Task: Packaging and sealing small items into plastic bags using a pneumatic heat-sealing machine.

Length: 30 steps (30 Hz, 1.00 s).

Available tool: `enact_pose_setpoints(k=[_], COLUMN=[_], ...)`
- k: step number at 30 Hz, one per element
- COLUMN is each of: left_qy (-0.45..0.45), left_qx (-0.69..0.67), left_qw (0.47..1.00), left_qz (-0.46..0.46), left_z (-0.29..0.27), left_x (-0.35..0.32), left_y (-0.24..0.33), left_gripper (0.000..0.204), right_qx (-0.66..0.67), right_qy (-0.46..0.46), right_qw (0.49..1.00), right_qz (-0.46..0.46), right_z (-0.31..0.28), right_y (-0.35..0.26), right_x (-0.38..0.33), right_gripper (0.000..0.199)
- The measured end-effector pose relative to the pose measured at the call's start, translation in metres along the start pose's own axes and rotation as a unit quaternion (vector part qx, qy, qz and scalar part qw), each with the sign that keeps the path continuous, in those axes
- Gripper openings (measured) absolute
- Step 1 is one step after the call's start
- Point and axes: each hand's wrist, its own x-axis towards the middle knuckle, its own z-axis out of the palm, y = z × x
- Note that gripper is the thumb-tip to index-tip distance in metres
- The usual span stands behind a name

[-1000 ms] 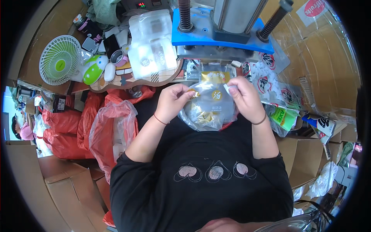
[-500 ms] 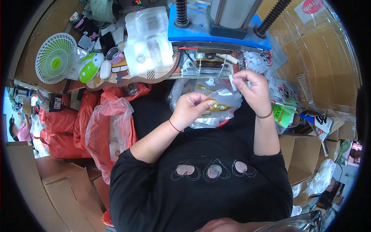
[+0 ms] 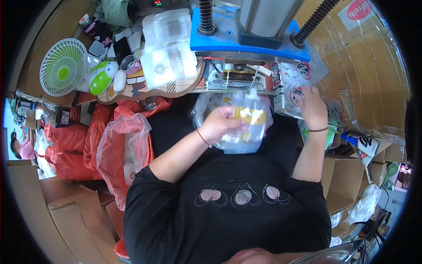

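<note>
Under the press, head view:
Left hand [image 3: 222, 124]: fingers curled shut around a clear pouch [image 3: 246, 127] with a yellow label, held up in front of the chest.
Right hand [image 3: 310, 105]: fingers spread flat, resting on a pile of printed clear bags [image 3: 290, 86]; gripping or not, I cannot tell.
Blue press [image 3: 248, 37]: just above both hands.
Green fan [image 3: 63, 67]: far off to the left hand's side.
Red plastic bags [image 3: 118, 145]: below the left elbow.

Cluttered bench [image 3: 145, 91], cardboard boxes [image 3: 44, 207], possibly daylight.
</note>
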Motion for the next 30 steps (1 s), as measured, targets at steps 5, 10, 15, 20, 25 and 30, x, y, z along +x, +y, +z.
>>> enact_pose_setpoints(k=[5, 10, 15, 20, 25, 30], left_qy=[0.023, 0.145, 0.408, 0.240, 0.281, 0.178], left_qx=[0.000, 0.104, 0.678, 0.852, 0.412, 0.384], left_qw=[0.997, 0.978, 0.494, 0.392, 0.827, 0.884], left_qz=[0.067, 0.105, 0.360, 0.252, 0.260, 0.197], left_z=[-0.029, -0.039, -0.118, -0.119, -0.093, -0.043], left_x=[0.035, 0.044, 0.016, -0.018, -0.035, -0.033], left_y=[0.038, 0.038, 0.072, 0.045, 0.033, 0.019], left_gripper=[0.026, 0.045, 0.072, 0.057, 0.012, 0.018], right_qx=[0.025, 0.160, 0.173, 0.251, 0.385, 0.396], right_qy=[-0.063, 0.004, 0.081, 0.081, 0.023, -0.023], right_qw=[0.997, 0.983, 0.978, 0.965, 0.897, 0.877], right_qz=[-0.036, -0.092, -0.087, 0.000, -0.215, -0.270], right_z=[0.030, 0.046, 0.049, 0.023, 0.005, 0.011], right_y=[0.018, 0.026, 0.031, 0.015, -0.034, -0.075], right_x=[-0.001, 0.000, -0.001, -0.016, -0.023, -0.019], right_gripper=[0.032, 0.024, 0.021, 0.023, 0.014, 0.015])
